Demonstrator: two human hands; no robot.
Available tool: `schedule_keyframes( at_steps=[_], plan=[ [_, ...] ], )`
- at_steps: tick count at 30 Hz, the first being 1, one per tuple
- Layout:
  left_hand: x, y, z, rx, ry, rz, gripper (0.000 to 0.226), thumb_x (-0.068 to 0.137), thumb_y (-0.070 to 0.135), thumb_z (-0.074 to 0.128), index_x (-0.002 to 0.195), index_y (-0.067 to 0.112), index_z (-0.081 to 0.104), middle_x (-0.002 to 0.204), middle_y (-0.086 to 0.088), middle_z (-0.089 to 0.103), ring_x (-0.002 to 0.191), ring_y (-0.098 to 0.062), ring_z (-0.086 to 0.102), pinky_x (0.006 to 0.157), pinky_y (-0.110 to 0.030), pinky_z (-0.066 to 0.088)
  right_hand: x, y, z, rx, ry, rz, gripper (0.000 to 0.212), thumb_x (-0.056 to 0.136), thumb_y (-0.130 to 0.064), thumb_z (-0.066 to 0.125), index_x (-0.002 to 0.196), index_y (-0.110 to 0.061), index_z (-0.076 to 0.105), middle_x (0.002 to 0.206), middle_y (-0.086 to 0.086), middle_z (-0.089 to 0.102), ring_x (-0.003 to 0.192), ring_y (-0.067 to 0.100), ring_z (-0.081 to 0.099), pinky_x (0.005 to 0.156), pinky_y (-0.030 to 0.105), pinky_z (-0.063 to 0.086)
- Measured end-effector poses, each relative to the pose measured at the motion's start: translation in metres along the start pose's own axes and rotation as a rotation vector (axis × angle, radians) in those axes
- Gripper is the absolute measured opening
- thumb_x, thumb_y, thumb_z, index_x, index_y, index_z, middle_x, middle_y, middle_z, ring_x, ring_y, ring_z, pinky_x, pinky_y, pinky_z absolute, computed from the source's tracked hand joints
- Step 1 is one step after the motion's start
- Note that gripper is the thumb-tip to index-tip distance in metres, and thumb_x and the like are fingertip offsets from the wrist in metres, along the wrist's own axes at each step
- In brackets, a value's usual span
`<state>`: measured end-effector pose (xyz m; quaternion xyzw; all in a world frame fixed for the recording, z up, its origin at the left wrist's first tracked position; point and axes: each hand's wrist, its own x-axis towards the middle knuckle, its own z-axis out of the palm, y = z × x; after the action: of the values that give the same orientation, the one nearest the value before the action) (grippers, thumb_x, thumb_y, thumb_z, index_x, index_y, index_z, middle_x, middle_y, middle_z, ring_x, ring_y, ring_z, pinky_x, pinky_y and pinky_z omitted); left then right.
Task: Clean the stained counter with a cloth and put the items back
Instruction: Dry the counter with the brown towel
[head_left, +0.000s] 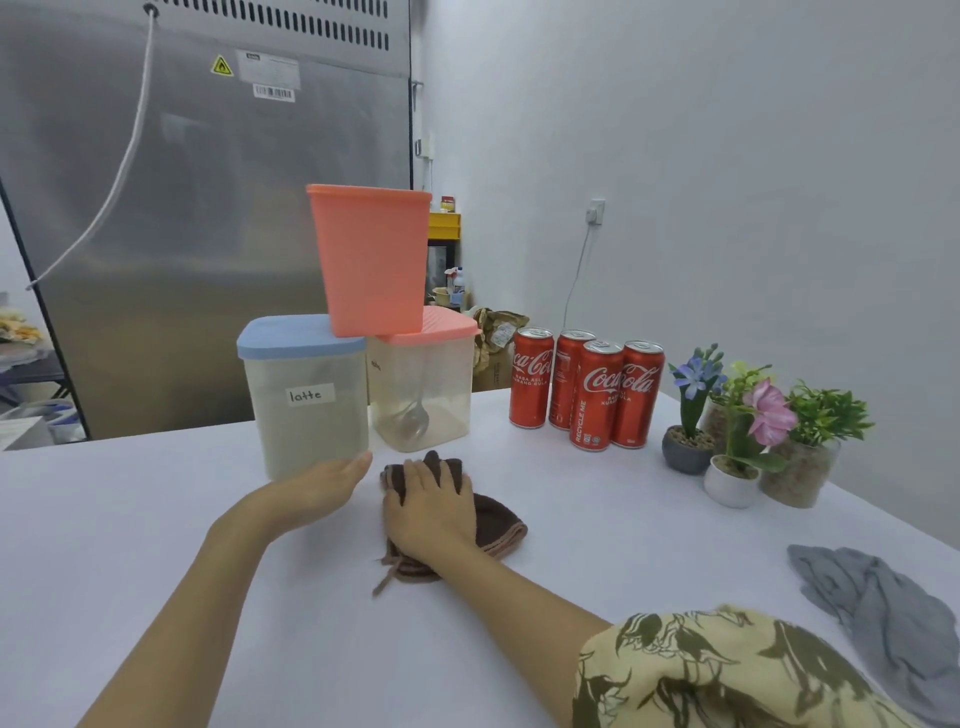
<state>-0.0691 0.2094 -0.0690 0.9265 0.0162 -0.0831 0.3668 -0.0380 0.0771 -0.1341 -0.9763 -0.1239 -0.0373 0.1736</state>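
Right hand (428, 501): flat, fingers spread, pressing crumpled brown terry cloth (488, 519) onto white counter (623, 519).
Left hand (332, 480): open, touching blue-lidded "latte" container (306, 397).
Progress: wiping under way, apparently; no stain discernible; putting-back unjudged.

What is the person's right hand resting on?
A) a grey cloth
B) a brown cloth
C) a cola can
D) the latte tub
B: the right hand lies flat, fingers spread, on the brown cloth on the counter; the grey cloth lies untouched off to the right, and it is the left hand that reaches the latte tub.
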Motion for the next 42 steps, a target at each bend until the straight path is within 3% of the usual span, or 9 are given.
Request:
schedule_keyframes(
  at_steps=[2, 8, 10, 13, 16, 24, 31, 39, 42],
  plan=[
    [-0.004, -0.009, -0.010, 0.008, -0.008, -0.022, 0.053, 0.100, 0.046, 0.021, 0.149, 0.025, 0.021, 0.157, 0.004, 0.015, 0.145, -0.020, 0.013, 0.117, -0.037, 0.011, 0.000, -0.011, 0.002, -0.039, -0.016, 0.005, 0.057, 0.099, -0.040, 0.020, 0.150, -0.014, 0.018, 0.158, 0.001, 0.017, 0.145, 0.026, 0.005, 0.117, 0.046, -0.004],
    [-0.009, -0.015, -0.022, 0.032, 0.004, -0.080, 0.053, 0.101, 0.047, 0.020, 0.149, 0.025, 0.021, 0.157, 0.002, 0.018, 0.144, -0.019, 0.016, 0.116, -0.036, 0.012, -0.024, -0.007, -0.008, -0.034, -0.209, -0.447, 0.049, 0.099, -0.043, 0.028, 0.146, -0.031, 0.026, 0.155, -0.013, 0.021, 0.144, 0.012, 0.009, 0.117, 0.037, 0.006],
    [-0.015, -0.015, -0.023, 0.063, -0.018, -0.085, 0.053, 0.101, 0.046, 0.017, 0.149, 0.024, 0.021, 0.157, 0.003, 0.017, 0.145, -0.018, 0.014, 0.116, -0.034, 0.011, -0.018, 0.004, -0.010, -0.021, -0.163, -0.409, 0.049, 0.098, -0.044, 0.028, 0.145, -0.032, 0.028, 0.155, -0.013, 0.022, 0.144, 0.011, 0.011, 0.116, 0.039, 0.007],
    [-0.026, -0.030, -0.033, 0.115, 0.014, -0.189, 0.057, 0.099, 0.051, 0.014, 0.150, 0.024, 0.021, 0.157, 0.002, 0.019, 0.145, -0.020, 0.017, 0.116, -0.038, 0.011, 0.009, 0.001, -0.002, 0.005, -0.059, -0.167, 0.051, 0.097, -0.042, 0.024, 0.145, -0.026, 0.028, 0.155, -0.007, 0.022, 0.144, 0.019, 0.013, 0.117, 0.043, 0.007],
    [-0.035, -0.042, -0.041, 0.180, 0.050, -0.282, 0.062, 0.099, 0.053, 0.012, 0.149, 0.019, 0.022, 0.157, -0.001, 0.020, 0.145, -0.021, 0.017, 0.116, -0.039, 0.012, 0.025, -0.027, 0.013, -0.034, -0.073, -0.048, 0.054, 0.098, -0.039, 0.019, 0.148, -0.019, 0.022, 0.157, -0.003, 0.017, 0.145, 0.025, 0.008, 0.117, 0.045, 0.006],
    [-0.024, -0.040, -0.041, 0.150, 0.036, -0.242, 0.061, 0.099, 0.052, 0.015, 0.149, 0.019, 0.025, 0.156, -0.001, 0.022, 0.143, -0.021, 0.021, 0.116, -0.038, 0.014, -0.026, -0.043, 0.008, -0.012, -0.218, -0.481, 0.049, 0.099, -0.044, 0.025, 0.147, -0.034, 0.024, 0.156, -0.016, 0.017, 0.145, 0.010, 0.006, 0.118, 0.038, 0.004],
    [-0.051, -0.061, -0.076, 0.149, 0.116, -0.311, 0.063, 0.098, 0.054, 0.014, 0.150, 0.019, 0.021, 0.157, 0.000, 0.017, 0.145, -0.021, 0.016, 0.116, -0.039, 0.011, -0.001, -0.074, 0.028, -0.012, -0.101, -0.203, 0.055, 0.097, -0.044, 0.020, 0.148, -0.025, 0.023, 0.157, -0.007, 0.017, 0.145, 0.024, 0.006, 0.118, 0.046, 0.000],
    [-0.072, -0.081, -0.078, 0.163, 0.164, -0.305, 0.060, 0.100, 0.050, 0.014, 0.149, 0.016, 0.023, 0.157, -0.003, 0.019, 0.144, -0.023, 0.017, 0.116, -0.039, 0.012, -0.056, -0.108, 0.031, -0.020, -0.216, -0.537, 0.050, 0.096, -0.044, 0.024, 0.146, -0.038, 0.023, 0.156, -0.016, 0.015, 0.145, 0.016, 0.006, 0.118, 0.041, 0.005],
    [-0.072, -0.088, -0.070, 0.164, 0.135, -0.297, 0.061, 0.099, 0.053, 0.014, 0.150, 0.021, 0.021, 0.158, 0.001, 0.017, 0.146, -0.021, 0.011, 0.119, -0.042, 0.008, -0.066, -0.066, 0.012, -0.021, -0.177, -0.444, 0.048, 0.097, -0.045, 0.027, 0.145, -0.041, 0.024, 0.155, -0.018, 0.017, 0.144, 0.010, 0.008, 0.117, 0.040, 0.007]
  ],
)
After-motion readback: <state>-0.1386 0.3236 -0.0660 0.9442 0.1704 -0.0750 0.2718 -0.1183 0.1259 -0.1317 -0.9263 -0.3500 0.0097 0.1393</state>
